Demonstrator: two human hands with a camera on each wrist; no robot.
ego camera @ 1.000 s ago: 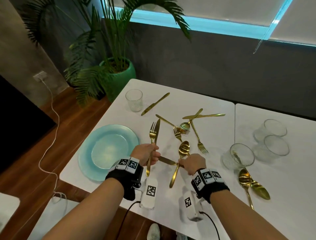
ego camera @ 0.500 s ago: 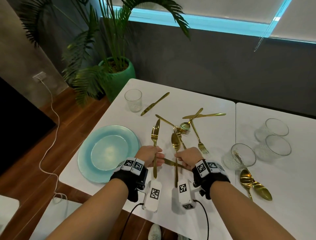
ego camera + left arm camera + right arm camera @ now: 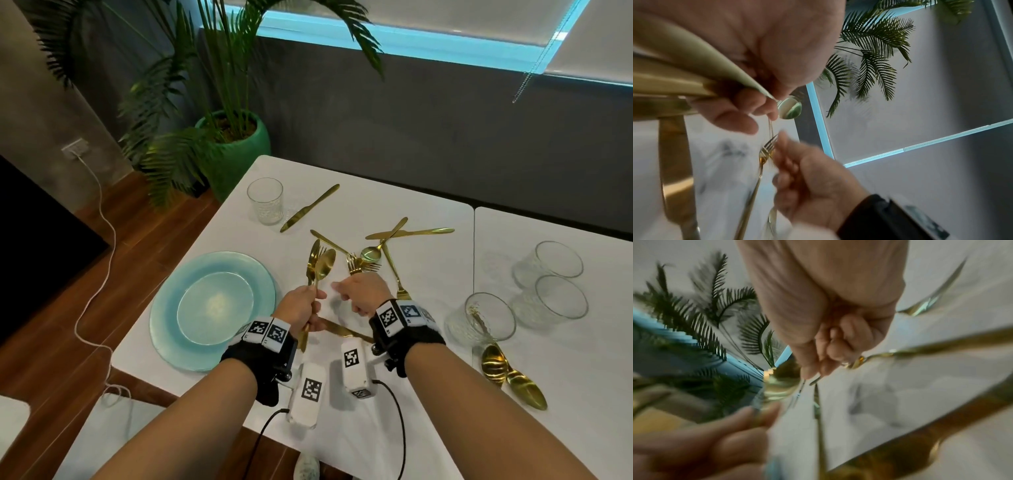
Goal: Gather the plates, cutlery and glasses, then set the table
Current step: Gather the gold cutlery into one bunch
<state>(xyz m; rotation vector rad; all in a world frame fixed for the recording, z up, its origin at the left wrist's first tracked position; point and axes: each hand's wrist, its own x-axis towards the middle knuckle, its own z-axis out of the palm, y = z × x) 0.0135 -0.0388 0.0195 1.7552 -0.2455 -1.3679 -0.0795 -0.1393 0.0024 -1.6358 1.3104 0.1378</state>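
Observation:
My left hand (image 3: 303, 308) grips a bundle of gold cutlery (image 3: 317, 270) upright: a fork, a knife and a spoon, whose bowl (image 3: 790, 107) shows past the fingers. Just right of it, my right hand (image 3: 359, 291) hovers with its fingers curled (image 3: 838, 345) and nothing visible in them. A gold knife (image 3: 342, 330) lies flat on the white table (image 3: 342, 178) under both wrists. A stack of pale blue plates (image 3: 161, 308) sits left of my left hand. Loose forks (image 3: 356, 265), a spoon (image 3: 371, 253) and knives (image 3: 411, 233) lie scattered beyond the hands.
One glass (image 3: 265, 205) stands at the far left beside another knife (image 3: 310, 207). Three glasses (image 3: 481, 323) cluster on the right table, with two gold spoons (image 3: 493, 366) in front of them. A potted palm (image 3: 236, 144) stands past the table's left corner.
The right hand carried the spoon leftward into the left hand's bundle and let go. The left hand now holds the spoon with the fork and knife.

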